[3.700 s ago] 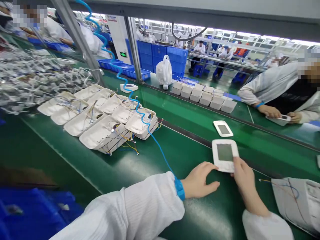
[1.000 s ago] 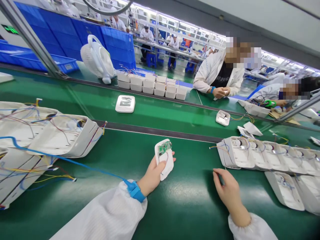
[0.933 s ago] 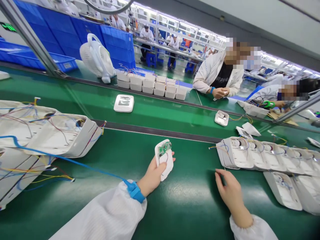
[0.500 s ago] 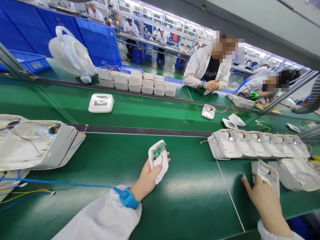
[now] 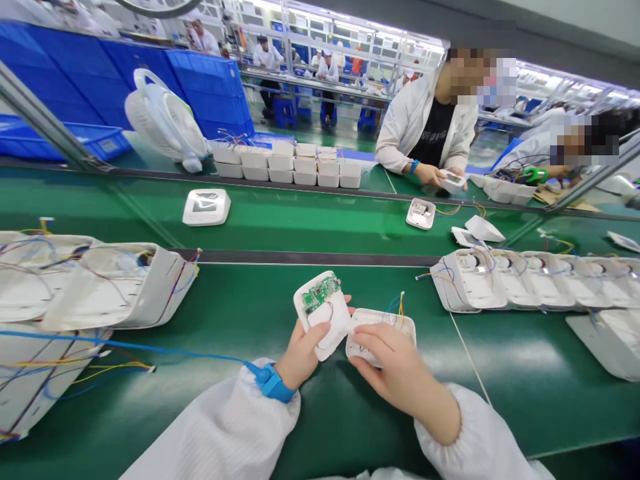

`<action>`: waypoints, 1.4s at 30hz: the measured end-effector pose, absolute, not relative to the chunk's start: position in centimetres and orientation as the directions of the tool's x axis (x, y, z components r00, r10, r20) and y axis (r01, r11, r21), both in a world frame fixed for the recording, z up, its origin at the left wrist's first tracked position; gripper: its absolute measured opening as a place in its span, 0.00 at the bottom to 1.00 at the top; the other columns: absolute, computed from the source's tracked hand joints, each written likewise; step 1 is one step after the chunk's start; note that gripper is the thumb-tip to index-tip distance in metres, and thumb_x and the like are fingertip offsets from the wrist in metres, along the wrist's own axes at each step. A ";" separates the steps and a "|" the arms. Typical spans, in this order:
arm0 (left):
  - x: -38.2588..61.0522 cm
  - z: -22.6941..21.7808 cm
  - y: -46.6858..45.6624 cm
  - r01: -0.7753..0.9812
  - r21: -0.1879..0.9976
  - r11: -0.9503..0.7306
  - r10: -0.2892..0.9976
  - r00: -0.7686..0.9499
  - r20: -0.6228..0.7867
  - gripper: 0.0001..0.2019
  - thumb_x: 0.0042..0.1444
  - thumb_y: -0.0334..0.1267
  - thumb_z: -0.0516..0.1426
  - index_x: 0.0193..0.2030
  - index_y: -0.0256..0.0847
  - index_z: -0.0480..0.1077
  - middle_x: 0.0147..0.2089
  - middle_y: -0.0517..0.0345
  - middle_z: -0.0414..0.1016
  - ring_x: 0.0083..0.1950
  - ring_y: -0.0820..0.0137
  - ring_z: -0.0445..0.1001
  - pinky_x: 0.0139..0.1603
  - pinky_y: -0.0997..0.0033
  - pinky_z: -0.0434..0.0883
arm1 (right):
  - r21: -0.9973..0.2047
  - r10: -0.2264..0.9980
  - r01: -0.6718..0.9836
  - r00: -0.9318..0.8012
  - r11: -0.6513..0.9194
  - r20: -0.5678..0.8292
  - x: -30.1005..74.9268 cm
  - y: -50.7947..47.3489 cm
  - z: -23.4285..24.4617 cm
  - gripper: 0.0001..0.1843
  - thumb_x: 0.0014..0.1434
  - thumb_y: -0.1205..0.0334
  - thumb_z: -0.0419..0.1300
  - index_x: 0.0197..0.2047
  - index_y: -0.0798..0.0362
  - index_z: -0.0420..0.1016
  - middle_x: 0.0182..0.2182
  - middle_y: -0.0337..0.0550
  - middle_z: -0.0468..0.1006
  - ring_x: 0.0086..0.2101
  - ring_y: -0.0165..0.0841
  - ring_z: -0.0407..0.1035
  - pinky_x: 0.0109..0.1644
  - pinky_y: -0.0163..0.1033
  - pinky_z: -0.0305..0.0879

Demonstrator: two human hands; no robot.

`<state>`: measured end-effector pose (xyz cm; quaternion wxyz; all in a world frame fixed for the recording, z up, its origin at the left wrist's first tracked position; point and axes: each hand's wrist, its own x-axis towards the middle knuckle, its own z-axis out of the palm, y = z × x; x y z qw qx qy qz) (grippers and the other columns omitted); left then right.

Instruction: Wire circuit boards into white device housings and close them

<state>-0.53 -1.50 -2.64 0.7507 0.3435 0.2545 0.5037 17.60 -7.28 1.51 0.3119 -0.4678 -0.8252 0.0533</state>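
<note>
My left hand (image 5: 300, 350) grips a white front cover (image 5: 327, 319) turned back side up, its green circuit board (image 5: 321, 295) showing near the top. My right hand (image 5: 395, 363) is closed on a white rear shell (image 5: 383, 323) with short coloured wires at its far edge. The two parts sit side by side, almost touching, just above the green bench. A blue wrist strap (image 5: 273, 383) with a coiled blue cord is on my left wrist.
A row of wired white shells (image 5: 520, 287) lies at the right, larger wired shells (image 5: 115, 287) at the left. On the conveyor belt (image 5: 310, 223) lie a white cover (image 5: 207, 207) and a small open unit (image 5: 421, 213). A white fan (image 5: 167, 123), small boxes and seated workers are beyond.
My right hand reached right, took a rear shell from the row and brought it next to the cover in my left hand. The cover stayed held, circuit side up.
</note>
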 end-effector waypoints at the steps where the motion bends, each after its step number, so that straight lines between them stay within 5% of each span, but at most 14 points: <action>1: -0.5 -2.6 -1.5 -0.598 0.754 0.270 0.926 0.377 -0.032 0.24 0.54 0.41 0.62 0.57 0.36 0.72 0.59 0.42 0.74 0.59 0.47 0.72 0.60 0.50 0.68 | -0.357 0.800 0.775 -0.299 0.522 0.520 18.1 -6.9 1.9 0.10 0.65 0.61 0.57 0.48 0.51 0.74 0.45 0.49 0.79 0.46 0.39 0.74 0.50 0.45 0.71; 3: -0.4 -2.6 -1.5 -0.625 0.719 0.302 0.915 0.402 -0.036 0.25 0.52 0.41 0.63 0.57 0.36 0.72 0.60 0.42 0.74 0.59 0.47 0.73 0.60 0.51 0.69 | -0.318 0.823 0.897 -0.082 0.307 0.562 19.9 -5.8 2.4 0.10 0.65 0.57 0.57 0.42 0.54 0.76 0.41 0.52 0.80 0.43 0.42 0.75 0.48 0.46 0.71; 6: 0.2 -2.7 -2.0 -0.614 0.689 0.384 0.885 0.459 -0.084 0.26 0.49 0.40 0.65 0.55 0.36 0.74 0.58 0.42 0.76 0.59 0.47 0.73 0.59 0.52 0.69 | -0.291 0.936 0.957 0.095 0.008 0.339 22.6 -3.8 2.8 0.16 0.65 0.53 0.56 0.37 0.55 0.79 0.35 0.53 0.82 0.36 0.44 0.77 0.40 0.45 0.71; 9: 0.9 -3.0 -3.2 -0.565 0.684 0.461 0.848 0.508 -0.151 0.25 0.49 0.42 0.66 0.53 0.36 0.75 0.53 0.43 0.79 0.58 0.47 0.73 0.61 0.49 0.67 | -0.442 0.995 0.894 -0.046 0.079 0.085 23.1 -2.1 3.5 0.15 0.65 0.56 0.55 0.39 0.52 0.81 0.35 0.47 0.83 0.34 0.42 0.77 0.38 0.43 0.70; 12: 1.1 -3.2 -4.4 -0.538 0.692 0.481 0.838 0.514 -0.184 0.26 0.48 0.43 0.66 0.55 0.39 0.74 0.53 0.45 0.79 0.59 0.47 0.73 0.63 0.47 0.66 | -0.661 0.980 0.734 -0.200 0.158 0.013 21.9 -1.5 4.7 0.13 0.64 0.57 0.57 0.40 0.51 0.82 0.39 0.44 0.83 0.38 0.39 0.77 0.41 0.40 0.70; 17: 0.6 -3.0 -4.1 -0.576 0.725 0.377 0.893 0.434 -0.119 0.29 0.49 0.45 0.66 0.58 0.40 0.72 0.59 0.46 0.75 0.63 0.46 0.68 0.66 0.47 0.63 | -0.934 0.946 0.350 -0.321 0.070 -0.049 20.1 -2.0 4.8 0.13 0.62 0.53 0.60 0.41 0.52 0.82 0.39 0.45 0.83 0.39 0.37 0.76 0.43 0.39 0.71; 21: 0.3 -2.7 -3.2 -0.596 0.727 0.340 0.890 0.455 -0.043 0.28 0.52 0.42 0.64 0.60 0.40 0.70 0.63 0.46 0.71 0.65 0.45 0.66 0.68 0.48 0.61 | -0.997 0.948 0.059 -0.311 -0.058 -0.073 19.5 -2.4 3.3 0.14 0.57 0.51 0.66 0.37 0.54 0.81 0.33 0.45 0.82 0.34 0.34 0.75 0.39 0.39 0.72; 25: 0.2 -2.7 -3.2 -0.572 0.742 0.349 0.869 0.495 -0.027 0.27 0.55 0.41 0.62 0.62 0.40 0.69 0.61 0.46 0.73 0.64 0.47 0.67 0.67 0.48 0.62 | -0.991 0.963 -0.036 -0.245 -0.126 -0.114 19.1 -2.4 3.2 0.16 0.50 0.52 0.71 0.34 0.54 0.75 0.25 0.39 0.77 0.26 0.29 0.70 0.30 0.34 0.68; 33: -0.1 -2.7 -3.3 -0.522 0.783 0.340 0.884 0.460 -0.077 0.29 0.52 0.44 0.64 0.61 0.38 0.70 0.61 0.44 0.72 0.65 0.44 0.66 0.66 0.47 0.63 | -0.989 0.966 0.085 -0.222 -0.118 -0.135 19.3 -2.7 3.4 0.15 0.61 0.49 0.60 0.35 0.53 0.70 0.22 0.34 0.69 0.23 0.26 0.61 0.26 0.31 0.56; 42: -0.2 -2.5 -3.7 -0.515 0.779 0.358 0.871 0.485 -0.079 0.31 0.49 0.42 0.66 0.61 0.41 0.69 0.63 0.47 0.71 0.66 0.44 0.65 0.68 0.47 0.61 | -0.795 0.993 0.607 -0.096 0.001 -0.071 18.9 -2.6 3.2 0.15 0.59 0.59 0.56 0.22 0.53 0.71 0.20 0.35 0.72 0.22 0.28 0.63 0.27 0.33 0.54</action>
